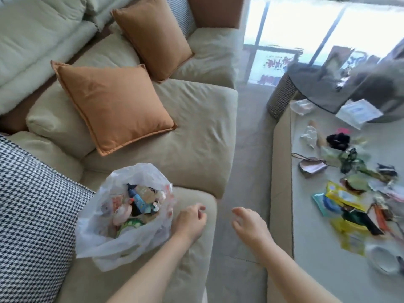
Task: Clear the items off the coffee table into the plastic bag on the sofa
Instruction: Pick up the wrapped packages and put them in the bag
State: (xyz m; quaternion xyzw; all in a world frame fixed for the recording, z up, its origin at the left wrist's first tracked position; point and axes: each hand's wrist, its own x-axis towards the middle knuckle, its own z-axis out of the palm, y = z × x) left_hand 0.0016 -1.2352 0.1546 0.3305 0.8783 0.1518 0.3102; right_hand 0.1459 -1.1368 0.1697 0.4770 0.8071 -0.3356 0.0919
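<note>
Both hands empty: left hand (192, 217) loosely curled beside the rim of the plastic bag (131, 217), holding nothing; right hand (249, 224) relaxed and open over the floor gap between sofa (196, 132) and worktop (310, 270). Bag upright on the near seat cushion, mouth open, already partly filled with small packets. Seemingly between loads, with a return reach due. Further right, still plenty on the worktop: yellow sachets (345, 196), a black scrunchie (338, 141), a crumpled tissue (309, 133), a white booklet (358, 112). Next: swing right, gather a handful, carry it back over the gap without spilling.
</note>
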